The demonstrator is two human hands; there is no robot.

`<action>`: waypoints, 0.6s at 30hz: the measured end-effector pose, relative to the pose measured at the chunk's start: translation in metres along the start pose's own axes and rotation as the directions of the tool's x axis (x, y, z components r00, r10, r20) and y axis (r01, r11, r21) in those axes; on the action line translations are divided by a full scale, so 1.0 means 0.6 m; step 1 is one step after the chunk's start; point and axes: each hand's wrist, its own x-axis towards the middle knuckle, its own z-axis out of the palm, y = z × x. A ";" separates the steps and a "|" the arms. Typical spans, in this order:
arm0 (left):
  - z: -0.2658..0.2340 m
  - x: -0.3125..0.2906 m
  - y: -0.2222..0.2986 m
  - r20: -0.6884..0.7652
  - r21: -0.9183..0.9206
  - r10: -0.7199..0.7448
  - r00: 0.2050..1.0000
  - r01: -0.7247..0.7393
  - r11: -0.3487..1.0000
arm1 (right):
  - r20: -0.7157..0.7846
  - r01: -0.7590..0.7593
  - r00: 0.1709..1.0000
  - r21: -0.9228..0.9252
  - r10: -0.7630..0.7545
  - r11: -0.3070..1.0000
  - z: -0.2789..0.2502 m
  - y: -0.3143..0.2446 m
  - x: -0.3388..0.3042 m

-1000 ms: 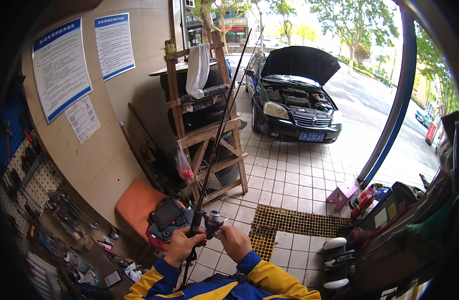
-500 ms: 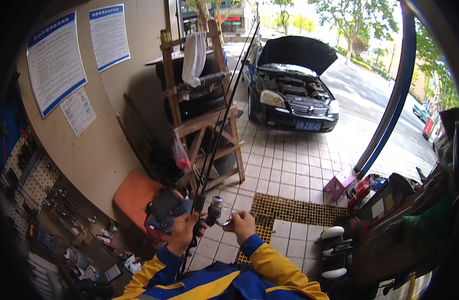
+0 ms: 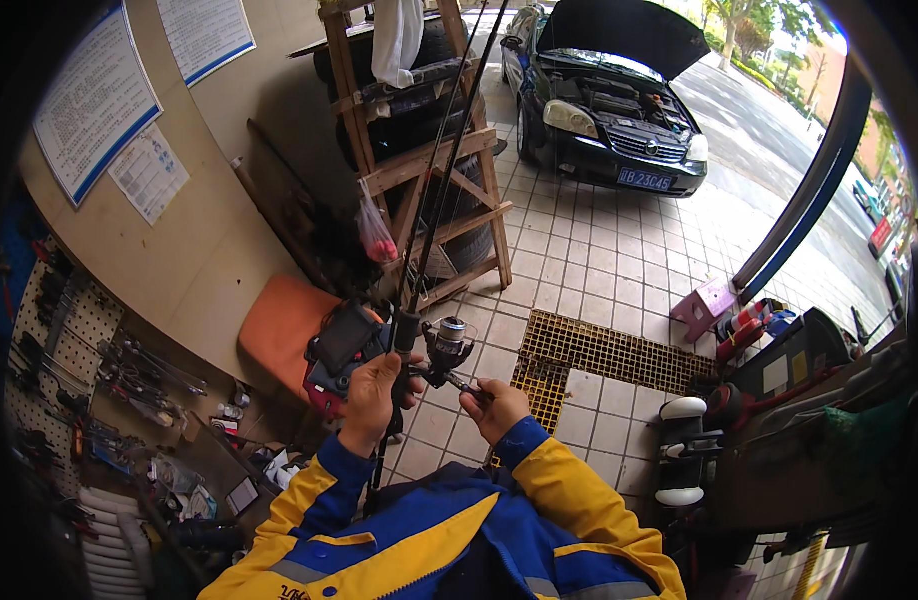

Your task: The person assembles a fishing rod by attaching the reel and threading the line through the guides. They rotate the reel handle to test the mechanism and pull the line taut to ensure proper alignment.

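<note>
A black fishing rod (image 3: 449, 180) stands nearly upright in front of me, tilted up and away to the right. My left hand (image 3: 372, 400) is closed round its grip, close to the reel. A second thin dark length runs beside the rod; I cannot tell whether it is another section. The spinning reel (image 3: 448, 343), dark with a silver spool, sits on the rod's right side. Pinched in the fingers of my right hand (image 3: 500, 408) is the end of the reel handle (image 3: 465, 386). Part of the rod's butt is hidden by my left hand and sleeve.
An orange chair (image 3: 279, 325) holding a dark bag (image 3: 349, 340) is left of the rod. Behind stands a wooden rack (image 3: 384, 180) with tyres. A black car (image 3: 619, 140) has its hood raised. Yellow floor grating (image 3: 619, 350) and a pink stool (image 3: 704, 308) lie to the right.
The view has tipped downward, so the car and rack sit higher. The reel handle has turned a little, with my right hand still on it. My left hand keeps its hold.
</note>
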 end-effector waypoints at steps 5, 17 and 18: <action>-0.013 0.009 -0.002 0.031 -0.053 -0.003 1.000 0.005 0.999 | 0.169 0.097 0.985 -0.448 -0.023 0.889 0.000 -0.037 -0.006; -0.016 0.030 0.002 0.076 -0.089 0.036 0.996 -0.029 0.996 | 0.522 0.479 0.839 -0.572 -0.155 0.665 0.095 -0.118 -0.015; -0.017 0.032 0.002 0.073 -0.099 0.043 0.996 -0.036 0.994 | 0.492 0.441 0.858 -0.563 -0.145 0.699 0.099 -0.120 -0.016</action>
